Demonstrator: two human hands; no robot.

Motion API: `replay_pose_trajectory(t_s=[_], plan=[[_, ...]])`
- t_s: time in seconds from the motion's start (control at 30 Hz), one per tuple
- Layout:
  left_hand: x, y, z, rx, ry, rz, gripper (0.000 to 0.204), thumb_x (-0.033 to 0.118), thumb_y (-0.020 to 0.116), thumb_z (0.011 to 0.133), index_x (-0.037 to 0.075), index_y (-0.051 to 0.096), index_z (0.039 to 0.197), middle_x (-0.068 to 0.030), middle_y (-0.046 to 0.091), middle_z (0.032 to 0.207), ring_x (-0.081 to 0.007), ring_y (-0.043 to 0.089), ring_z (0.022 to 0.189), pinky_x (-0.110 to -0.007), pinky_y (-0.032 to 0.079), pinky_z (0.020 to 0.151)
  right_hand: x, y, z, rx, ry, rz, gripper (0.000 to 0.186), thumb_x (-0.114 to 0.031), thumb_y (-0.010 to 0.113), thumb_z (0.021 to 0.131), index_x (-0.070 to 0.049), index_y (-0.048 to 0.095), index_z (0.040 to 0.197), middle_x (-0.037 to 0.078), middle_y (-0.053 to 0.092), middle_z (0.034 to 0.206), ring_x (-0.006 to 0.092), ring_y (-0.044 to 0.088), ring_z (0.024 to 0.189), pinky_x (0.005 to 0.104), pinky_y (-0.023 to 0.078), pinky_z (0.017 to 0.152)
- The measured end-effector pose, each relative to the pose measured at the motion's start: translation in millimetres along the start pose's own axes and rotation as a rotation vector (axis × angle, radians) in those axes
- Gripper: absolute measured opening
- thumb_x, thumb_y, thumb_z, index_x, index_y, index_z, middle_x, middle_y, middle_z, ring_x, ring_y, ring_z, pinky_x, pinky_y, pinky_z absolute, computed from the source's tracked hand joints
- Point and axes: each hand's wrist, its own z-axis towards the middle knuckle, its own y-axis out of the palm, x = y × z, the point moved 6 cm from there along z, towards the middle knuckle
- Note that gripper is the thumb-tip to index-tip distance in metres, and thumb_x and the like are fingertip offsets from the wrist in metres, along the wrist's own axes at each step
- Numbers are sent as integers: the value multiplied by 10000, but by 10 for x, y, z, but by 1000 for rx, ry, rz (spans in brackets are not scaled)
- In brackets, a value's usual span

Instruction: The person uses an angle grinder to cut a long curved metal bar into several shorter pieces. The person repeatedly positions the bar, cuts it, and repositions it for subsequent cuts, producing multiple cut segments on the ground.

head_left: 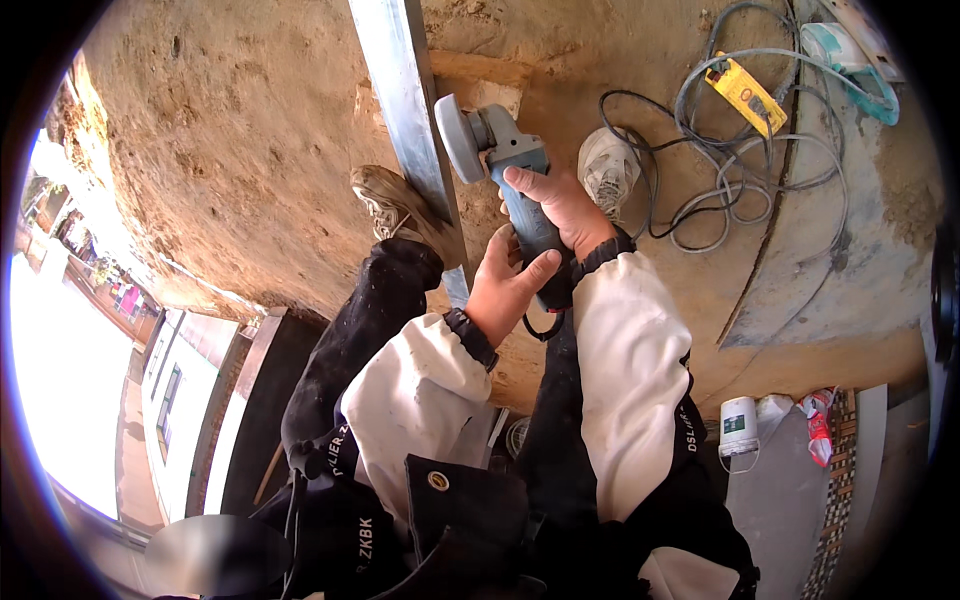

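Both my hands are closed around a grey-blue angle grinder (535, 222), held above the ground. My right hand (570, 208) wraps the body just behind the grinder head, thumb lying across the top. Lower down, my left hand (508, 287) grips the rear of the handle. The rounded guard (458, 138) points up and left, close to a long grey metal bar (398, 95); whether a disc touches the bar cannot be seen. A short loop of black cord (543, 328) hangs from the tool's rear end. My left shoe (385, 205) is against the bar.
My right shoe (608, 170) stands right of the grinder. Tangled cables (715, 175) lie beyond it, with a yellow socket box (745, 95) among them. A teal and white object (855, 70) is at far right. A white bucket (738, 430) and red-white bag (818, 425) stand lower right.
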Motion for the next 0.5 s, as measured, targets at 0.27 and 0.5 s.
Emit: replay_pose_trajectory(t_s=[0.27, 0.5], plan=[[253, 418, -170, -429, 5, -219, 912, 520, 659, 988, -50, 263, 1581, -136, 440, 1551, -229, 377, 1455, -398, 258, 1216, -668, -4, -433, 277, -232, -846, 708, -344, 922, 708, -1, 524, 1183, 159, 687, 1048, 288, 675, 984, 391, 537, 864], [245, 530, 56, -360, -117, -657, 772, 595, 644, 969, 74, 429, 1497, -87, 511, 1485, -259, 458, 1383, -482, 323, 1162, -1043, 387, -604, 332, -148, -1833, 739, -452, 865, 717, -35, 462, 1175, 251, 717, 1073, 439, 701, 983, 506, 541, 836]])
